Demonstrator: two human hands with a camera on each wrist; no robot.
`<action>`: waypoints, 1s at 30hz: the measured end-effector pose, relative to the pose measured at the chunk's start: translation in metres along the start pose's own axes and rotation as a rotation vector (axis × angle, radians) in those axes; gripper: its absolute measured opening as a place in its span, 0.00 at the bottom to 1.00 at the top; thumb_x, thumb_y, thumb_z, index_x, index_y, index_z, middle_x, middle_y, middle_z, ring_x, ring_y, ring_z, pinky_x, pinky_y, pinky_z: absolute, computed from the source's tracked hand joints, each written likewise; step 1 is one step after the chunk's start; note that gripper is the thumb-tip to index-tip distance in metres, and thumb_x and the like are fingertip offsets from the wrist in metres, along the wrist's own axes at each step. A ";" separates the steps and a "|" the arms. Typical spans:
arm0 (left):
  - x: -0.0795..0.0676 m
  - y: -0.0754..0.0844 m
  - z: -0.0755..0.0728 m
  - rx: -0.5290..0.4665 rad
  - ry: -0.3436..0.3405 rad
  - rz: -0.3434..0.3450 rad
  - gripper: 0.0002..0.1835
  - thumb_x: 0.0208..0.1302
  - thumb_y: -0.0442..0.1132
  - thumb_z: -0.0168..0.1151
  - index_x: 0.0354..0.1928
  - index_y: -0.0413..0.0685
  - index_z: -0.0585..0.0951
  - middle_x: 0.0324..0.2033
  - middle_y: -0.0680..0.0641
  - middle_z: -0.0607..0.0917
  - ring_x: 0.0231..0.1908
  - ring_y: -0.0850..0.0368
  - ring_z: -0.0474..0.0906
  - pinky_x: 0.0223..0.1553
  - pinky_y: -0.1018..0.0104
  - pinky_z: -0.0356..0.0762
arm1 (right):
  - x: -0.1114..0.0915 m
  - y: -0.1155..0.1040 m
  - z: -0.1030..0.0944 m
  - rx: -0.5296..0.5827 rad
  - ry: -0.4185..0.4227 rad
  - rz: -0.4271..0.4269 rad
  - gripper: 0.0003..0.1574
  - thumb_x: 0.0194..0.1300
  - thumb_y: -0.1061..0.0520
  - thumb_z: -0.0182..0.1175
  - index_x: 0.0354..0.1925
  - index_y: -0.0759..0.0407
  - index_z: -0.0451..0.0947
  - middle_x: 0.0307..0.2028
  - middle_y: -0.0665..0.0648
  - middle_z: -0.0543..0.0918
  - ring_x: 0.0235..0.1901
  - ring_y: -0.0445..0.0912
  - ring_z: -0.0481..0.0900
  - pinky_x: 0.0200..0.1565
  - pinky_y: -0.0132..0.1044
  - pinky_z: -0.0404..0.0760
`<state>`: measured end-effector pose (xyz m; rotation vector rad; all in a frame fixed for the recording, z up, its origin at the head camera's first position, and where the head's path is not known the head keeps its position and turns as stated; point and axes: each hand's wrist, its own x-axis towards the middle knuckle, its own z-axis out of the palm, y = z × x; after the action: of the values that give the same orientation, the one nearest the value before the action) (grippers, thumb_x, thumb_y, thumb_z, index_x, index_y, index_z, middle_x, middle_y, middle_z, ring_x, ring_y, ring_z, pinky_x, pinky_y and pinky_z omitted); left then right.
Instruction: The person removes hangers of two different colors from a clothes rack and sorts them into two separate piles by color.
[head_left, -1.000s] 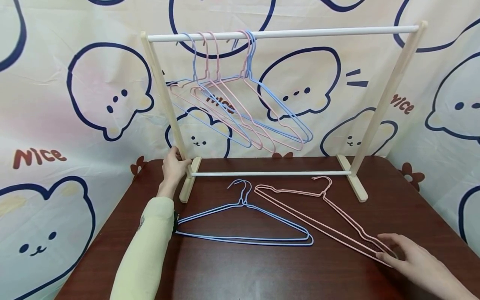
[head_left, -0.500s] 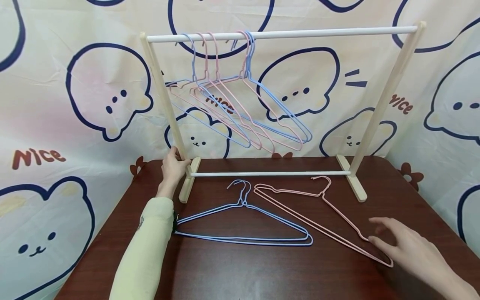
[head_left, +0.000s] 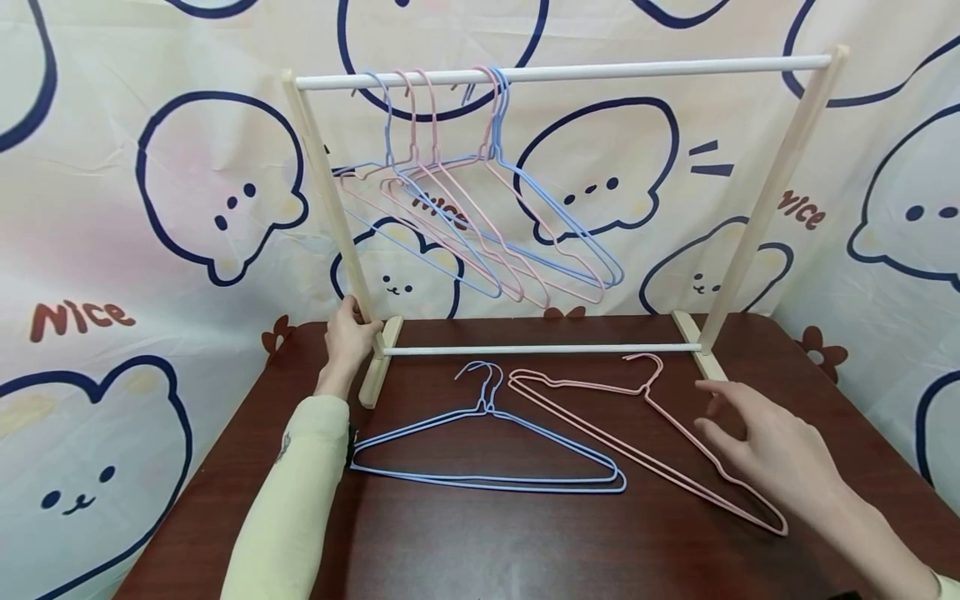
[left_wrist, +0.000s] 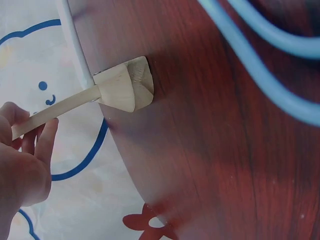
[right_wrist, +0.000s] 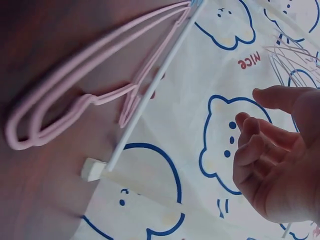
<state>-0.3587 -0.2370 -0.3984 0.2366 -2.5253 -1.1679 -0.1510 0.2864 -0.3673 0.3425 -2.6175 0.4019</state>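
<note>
My left hand point(head_left: 347, 342) grips the lower part of the wooden rack's left post point(head_left: 330, 196); the left wrist view shows fingers and thumb around that post point(left_wrist: 65, 106). My right hand point(head_left: 776, 442) holds nothing, its thumb apart from loosely bent fingers. In the head view it appears over the right side of the pink hangers point(head_left: 600, 385), which lie stacked on the table. In the right wrist view a gap shows between the hand point(right_wrist: 277, 155) and the pink hangers point(right_wrist: 35, 117). Two blue hangers point(head_left: 487, 407) lie overlapping, left of the pink ones.
From the left half of the rack's white top rail point(head_left: 637, 68) hang several pink and blue hangers point(head_left: 434, 125). A white lower bar point(head_left: 540, 350) joins the wooden feet point(head_left: 381, 362). The brown table point(head_left: 480, 550) meets a printed cloth backdrop point(head_left: 225, 183).
My right hand has left the pink hangers' right corner and moved up and leftward. The two pink hangers now lie more closely aligned. My left hand stays on the post.
</note>
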 end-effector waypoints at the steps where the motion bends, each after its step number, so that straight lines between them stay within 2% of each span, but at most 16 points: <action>1: 0.000 0.000 0.000 0.001 -0.002 0.000 0.15 0.64 0.38 0.60 0.50 0.42 0.71 0.47 0.37 0.82 0.47 0.39 0.80 0.52 0.44 0.78 | 0.003 -0.002 0.000 -0.001 0.013 -0.007 0.32 0.57 0.52 0.72 0.60 0.49 0.76 0.37 0.44 0.83 0.28 0.40 0.80 0.22 0.37 0.69; 5: 0.001 0.000 0.000 0.005 -0.002 0.010 0.15 0.64 0.38 0.60 0.50 0.42 0.71 0.46 0.37 0.83 0.46 0.39 0.80 0.52 0.44 0.78 | 0.014 -0.008 0.000 0.007 0.036 -0.009 0.31 0.58 0.53 0.70 0.60 0.48 0.75 0.36 0.43 0.82 0.28 0.40 0.79 0.22 0.36 0.69; 10: 0.001 0.001 0.000 0.005 0.006 0.014 0.15 0.64 0.38 0.60 0.50 0.43 0.71 0.46 0.37 0.83 0.45 0.39 0.80 0.51 0.44 0.78 | 0.030 -0.018 0.002 0.012 0.094 -0.042 0.30 0.58 0.55 0.70 0.59 0.49 0.75 0.34 0.44 0.80 0.23 0.35 0.67 0.20 0.32 0.64; 16: -0.001 0.001 0.000 0.008 -0.009 0.013 0.16 0.64 0.38 0.60 0.52 0.42 0.71 0.48 0.36 0.82 0.47 0.38 0.80 0.52 0.43 0.78 | 0.046 -0.032 0.008 0.026 0.154 -0.071 0.32 0.58 0.57 0.69 0.61 0.52 0.75 0.33 0.49 0.81 0.23 0.39 0.69 0.19 0.31 0.64; 23: 0.002 -0.001 0.003 0.005 -0.024 0.015 0.18 0.65 0.37 0.61 0.55 0.43 0.71 0.50 0.36 0.82 0.48 0.38 0.80 0.53 0.43 0.78 | 0.062 -0.040 0.012 0.046 0.189 -0.103 0.31 0.59 0.58 0.68 0.61 0.54 0.75 0.32 0.50 0.81 0.20 0.39 0.68 0.16 0.30 0.63; 30: 0.001 -0.001 0.000 0.007 -0.021 0.011 0.17 0.65 0.38 0.61 0.54 0.43 0.71 0.50 0.36 0.82 0.48 0.38 0.81 0.51 0.44 0.79 | 0.081 -0.046 0.013 0.040 0.251 -0.130 0.34 0.59 0.58 0.69 0.63 0.57 0.73 0.35 0.55 0.82 0.23 0.44 0.73 0.16 0.32 0.65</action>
<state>-0.3594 -0.2378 -0.3987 0.2131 -2.5462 -1.1632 -0.2122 0.2258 -0.3286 0.4425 -2.3313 0.4238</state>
